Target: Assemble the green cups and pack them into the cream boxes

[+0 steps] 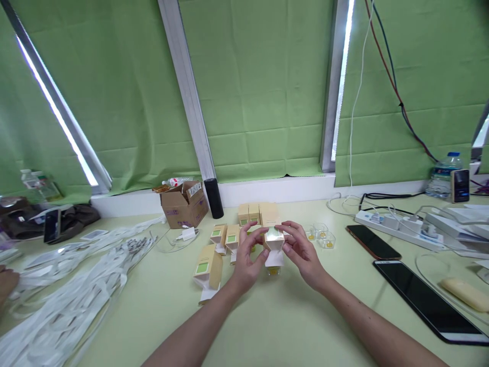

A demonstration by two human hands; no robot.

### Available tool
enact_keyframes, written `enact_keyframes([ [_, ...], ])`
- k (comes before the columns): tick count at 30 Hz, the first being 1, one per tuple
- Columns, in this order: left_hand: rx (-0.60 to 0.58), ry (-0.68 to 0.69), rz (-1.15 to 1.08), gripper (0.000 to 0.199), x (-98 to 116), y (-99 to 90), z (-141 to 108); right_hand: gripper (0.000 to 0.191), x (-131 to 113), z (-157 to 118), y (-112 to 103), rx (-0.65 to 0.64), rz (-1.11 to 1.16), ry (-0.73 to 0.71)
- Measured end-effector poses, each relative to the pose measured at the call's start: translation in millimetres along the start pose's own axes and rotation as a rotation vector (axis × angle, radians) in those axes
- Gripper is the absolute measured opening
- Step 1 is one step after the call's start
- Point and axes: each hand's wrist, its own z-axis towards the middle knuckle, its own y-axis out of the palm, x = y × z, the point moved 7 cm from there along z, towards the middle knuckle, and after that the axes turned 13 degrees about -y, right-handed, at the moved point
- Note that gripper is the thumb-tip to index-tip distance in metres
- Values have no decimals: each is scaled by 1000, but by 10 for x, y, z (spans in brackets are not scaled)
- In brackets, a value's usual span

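Between my hands is a small tan carton (274,237) with a clear window, its white flap hanging down. My left hand (247,255) pinches its left side with thumb and fingers. On the right side, the fingers and thumb of my right hand (301,250) grip it too. Just below the flap sits a small clear container (273,271) with something yellow inside; whether the two touch I cannot tell. Left of my hands stand more cartons with green windows, among them a larger-looking carton (208,267) with its flap out. Several clear containers (321,234) lie beyond my right hand.
Closed cartons (260,213) stand behind my hands. A brown cardboard box (185,206) and a black cylinder (213,198) are at the back. White lanyards (84,280) spread leftward, near another person's hand (6,280). Phones, a tablet (428,300) and a power strip (397,229) lie right.
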Motion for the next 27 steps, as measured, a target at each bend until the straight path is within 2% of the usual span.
enact_keyframes([
  [10,55,-59,-65,36,-80,-10,57,41,85,-19,7,-12,111,52],
  [27,142,-82,-81,28,-165,-21,76,40,138,-23,9,67,118,112],
])
